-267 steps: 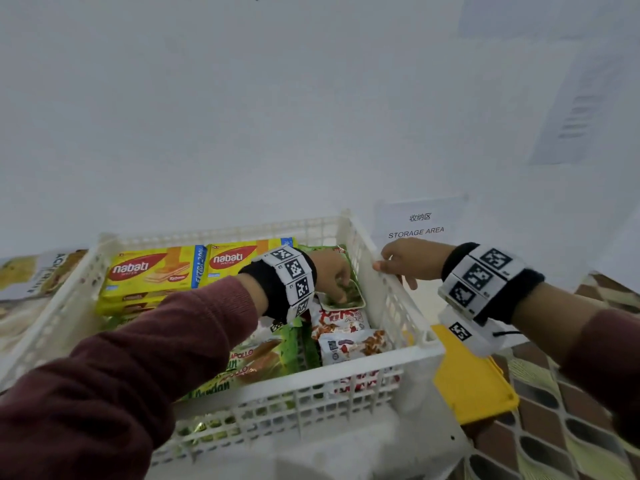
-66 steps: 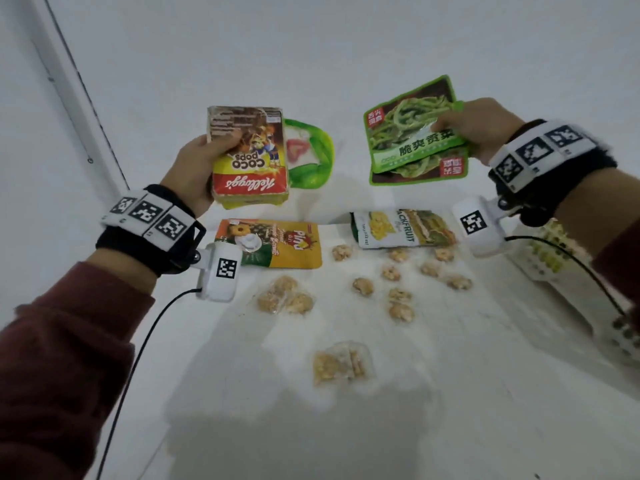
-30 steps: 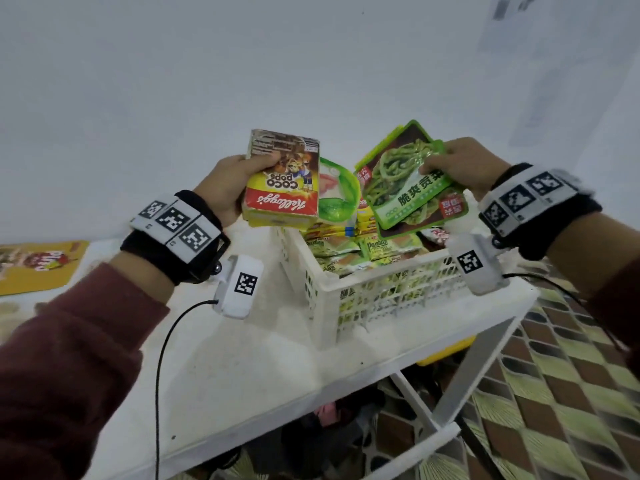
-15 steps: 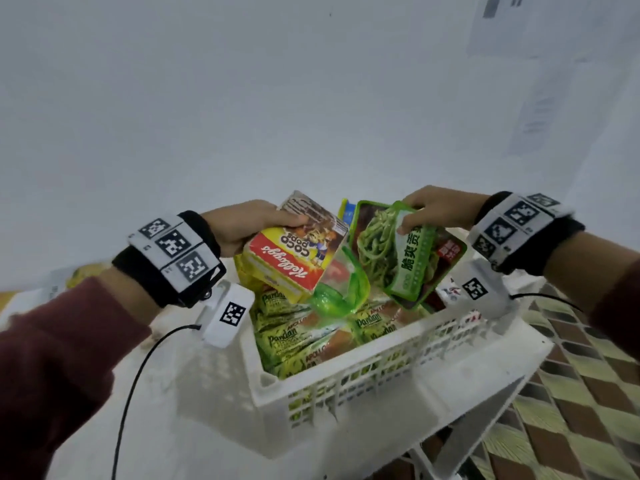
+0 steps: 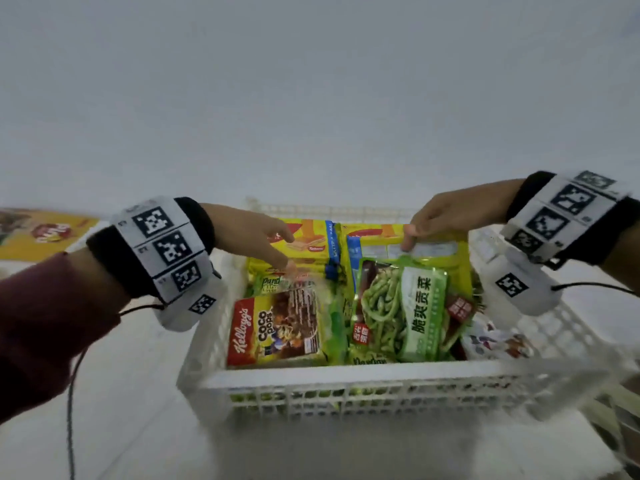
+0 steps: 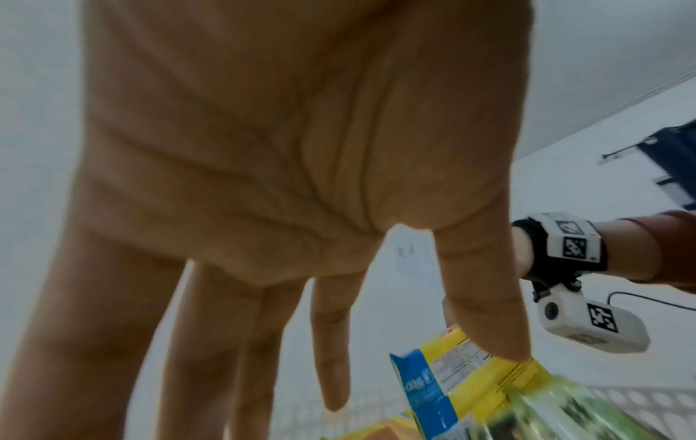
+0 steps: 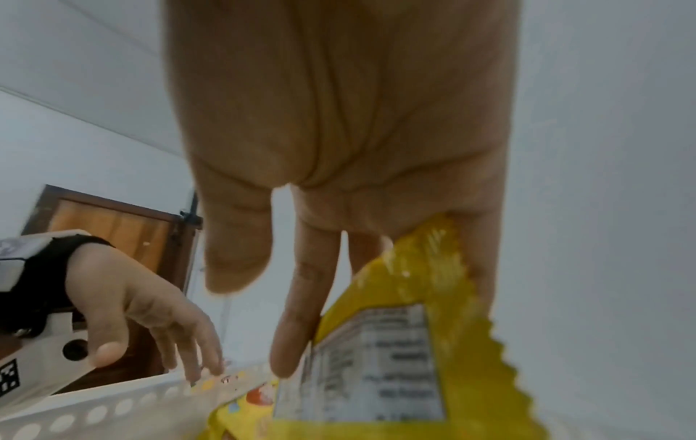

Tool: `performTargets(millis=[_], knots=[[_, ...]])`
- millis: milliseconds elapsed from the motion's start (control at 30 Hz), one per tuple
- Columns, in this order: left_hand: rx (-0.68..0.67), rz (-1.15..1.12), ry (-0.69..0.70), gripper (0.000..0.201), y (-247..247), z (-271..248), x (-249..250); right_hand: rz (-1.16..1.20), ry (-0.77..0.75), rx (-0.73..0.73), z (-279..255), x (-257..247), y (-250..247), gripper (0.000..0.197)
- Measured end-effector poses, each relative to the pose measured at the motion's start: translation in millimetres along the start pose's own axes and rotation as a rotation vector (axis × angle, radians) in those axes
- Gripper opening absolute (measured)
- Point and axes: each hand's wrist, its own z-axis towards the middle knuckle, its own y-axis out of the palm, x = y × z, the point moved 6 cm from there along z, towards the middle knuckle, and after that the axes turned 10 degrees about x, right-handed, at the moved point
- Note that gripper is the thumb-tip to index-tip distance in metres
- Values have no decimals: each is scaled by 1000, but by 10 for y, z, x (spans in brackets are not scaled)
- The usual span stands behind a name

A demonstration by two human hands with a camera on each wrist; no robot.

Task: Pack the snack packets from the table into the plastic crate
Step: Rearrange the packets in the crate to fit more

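In the white crate (image 5: 363,382) at lower centre, the cereal box (image 5: 277,330) and green packet (image 5: 401,313) lie flat; the left hand (image 5: 252,237) hovers slack-fingered, the right hand (image 5: 453,213) pinches a yellow packet (image 5: 433,251).

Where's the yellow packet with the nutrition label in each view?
Head: yellow packet, upper right in the white crate, under the right hand.
Left wrist: bottom right, by the left hand's thumb.
Right wrist: lower right, against the fingers.
Shared landmark: the crate's perforated rim.

The white plastic crate (image 5: 363,386) holds a Coco Pops box (image 5: 277,332) lying flat at its near-left corner, beside a green vegetable packet (image 5: 405,313); yellow wafer packets (image 5: 304,244) line its far edge.
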Motion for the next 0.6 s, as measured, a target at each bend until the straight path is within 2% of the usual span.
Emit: performTargets(millis=[100, 300, 367, 433, 500, 600], knots=[[49, -109, -57, 52, -100, -40, -4, -47, -148, 179, -3, -27, -298, 13], [245, -265, -127, 45, -322, -98, 59, -108, -202, 536, -68, 52, -800, 28], [274, -270, -116, 42, -375, -77, 176, -44, -135, 623, -85, 208, -863, 26], [278, -267, -85, 41, -408, -19, 341, 32, 6, 667, -133, 418, -850, 24], [263, -254, -35, 41, -429, 65, 538, 61, 166, 654, -200, 636, -771, 27], [224, -233, 51, 43, -432, 194, 827, -20, 330, 600, -293, 840, -597, 30]])
